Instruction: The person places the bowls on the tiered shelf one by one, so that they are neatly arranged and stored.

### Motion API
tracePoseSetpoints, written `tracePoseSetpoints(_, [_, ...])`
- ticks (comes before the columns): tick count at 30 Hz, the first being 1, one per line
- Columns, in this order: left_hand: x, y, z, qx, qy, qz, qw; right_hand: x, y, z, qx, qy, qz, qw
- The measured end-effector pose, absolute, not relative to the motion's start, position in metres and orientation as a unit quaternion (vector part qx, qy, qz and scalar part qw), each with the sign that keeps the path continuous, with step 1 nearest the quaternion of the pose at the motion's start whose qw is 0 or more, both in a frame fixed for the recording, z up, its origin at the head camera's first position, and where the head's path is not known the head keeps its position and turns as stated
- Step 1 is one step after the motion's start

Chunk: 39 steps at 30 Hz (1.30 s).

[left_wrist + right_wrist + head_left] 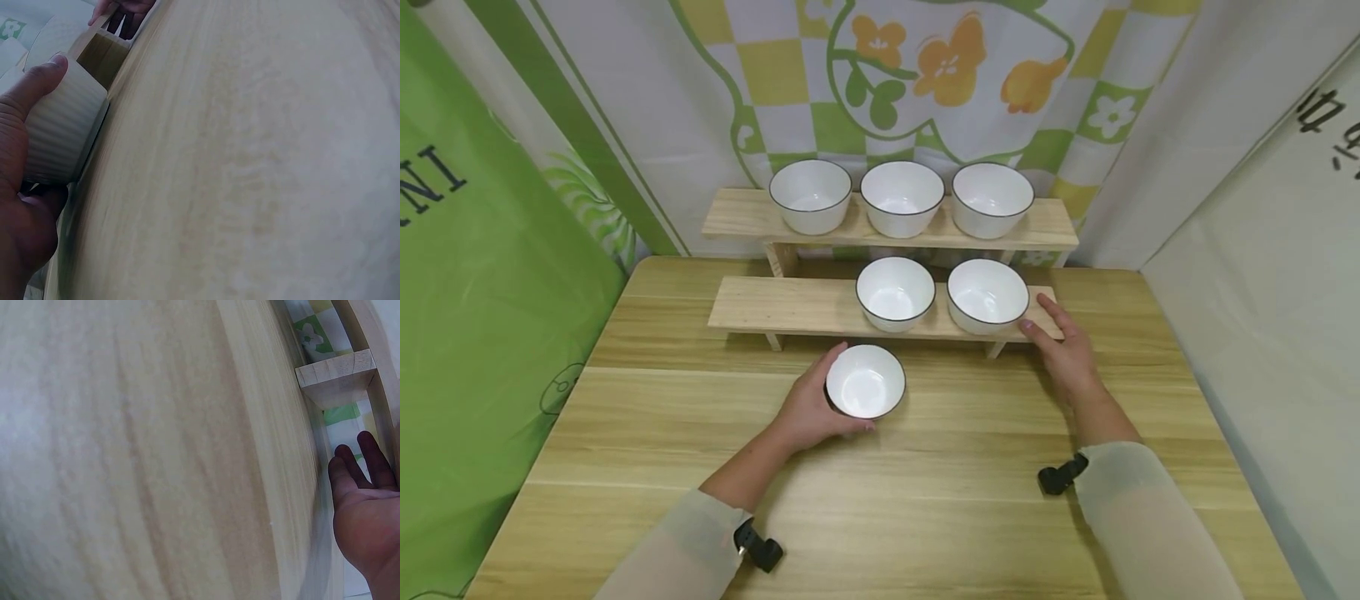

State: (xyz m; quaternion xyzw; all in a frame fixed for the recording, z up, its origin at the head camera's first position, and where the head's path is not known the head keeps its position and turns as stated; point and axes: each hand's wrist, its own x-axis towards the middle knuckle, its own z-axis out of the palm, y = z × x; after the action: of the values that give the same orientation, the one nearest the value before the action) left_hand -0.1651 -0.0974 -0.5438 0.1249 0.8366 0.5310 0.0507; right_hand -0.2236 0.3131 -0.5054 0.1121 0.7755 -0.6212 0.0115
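Note:
My left hand (814, 408) holds a white bowl (866, 382) with a dark rim, thumb and fingers spread round its side. This bowl is upright and in front of the lower wooden shelf (782, 304); whether its base touches the table cannot be told. In the left wrist view the bowl's ribbed outer wall (62, 125) shows beside the thumb. My right hand (1069, 358) grips the right end of the lower shelf, thumb and a finger on top. In the right wrist view its other fingers (375, 459) extend below the board.
Two like bowls, one mid-shelf (896, 293) and one farther right (988, 296), stand on the lower shelf. Three more bowls (902, 198) line the upper shelf (737, 215). Behind hangs a patterned curtain (775, 71). The wooden table (925, 508) extends in front.

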Motion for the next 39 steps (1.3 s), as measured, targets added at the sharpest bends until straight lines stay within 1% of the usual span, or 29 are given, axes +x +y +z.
tracePoseSetpoints(7, [-0.165, -0.103, -0.539, 0.115, 0.834, 0.538, 0.046, -0.23, 0.318, -0.52, 0.116, 0.778, -0.618, 0.003])
tracePoseSetpoints(16, [-0.166, -0.112, -0.53, 0.112, 0.842, 0.527, 0.041, -0.221, 0.308, -0.497, 0.118, 0.768, -0.629, 0.017])
tracePoseSetpoints(22, [-0.166, -0.118, -0.52, 0.112, 0.84, 0.529, 0.038, -0.228, 0.314, -0.515, 0.122, 0.762, -0.637, 0.012])
tracePoseSetpoints(27, [-0.166, -0.128, -0.509, 0.104, 0.844, 0.526, 0.023, -0.233, 0.317, -0.525, 0.121, 0.765, -0.632, 0.003])
tracePoseSetpoints(34, [-0.169, -0.141, -0.495, 0.093, 0.841, 0.533, -0.001, -0.232, 0.318, -0.526, 0.121, 0.764, -0.634, -0.002])
tracePoseSetpoints(39, [-0.177, -0.149, -0.489, 0.091, 0.837, 0.54, -0.02, -0.232, 0.318, -0.525, 0.122, 0.765, -0.632, -0.003])
